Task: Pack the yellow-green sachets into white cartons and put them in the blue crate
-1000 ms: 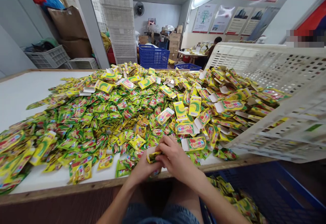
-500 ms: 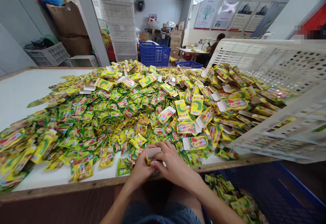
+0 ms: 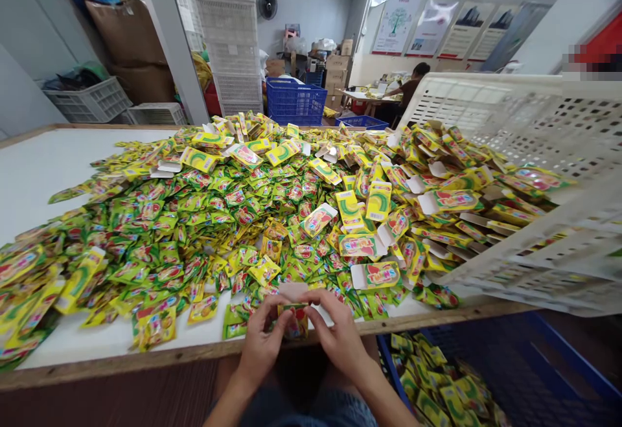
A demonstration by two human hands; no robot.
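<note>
Close to the table's front edge, my left hand (image 3: 262, 339) and my right hand (image 3: 337, 333) grip a small printed candy box (image 3: 297, 324) from its two sides. Thumbs lie on the near face, and a pale open flap stands up at the box's top. What is inside the box cannot be seen. Just beyond my hands spreads a heap of small green candy packets (image 3: 160, 219). Yellow boxes with white flaps, such as one lying flat (image 3: 381, 276), rest to the right of my fingers.
A white perforated crate (image 3: 525, 284) lies tipped at the right with boxes spilling from it. Below the wooden table edge (image 3: 194, 354), a blue crate (image 3: 549, 362) holds many yellow boxes. At the back are a blue basket (image 3: 296, 103) and a person (image 3: 413, 90) at another table.
My hands have moved apart to the two sides of the box and drawn slightly nearer. The box has turned so that its printed face and raised flap show.
</note>
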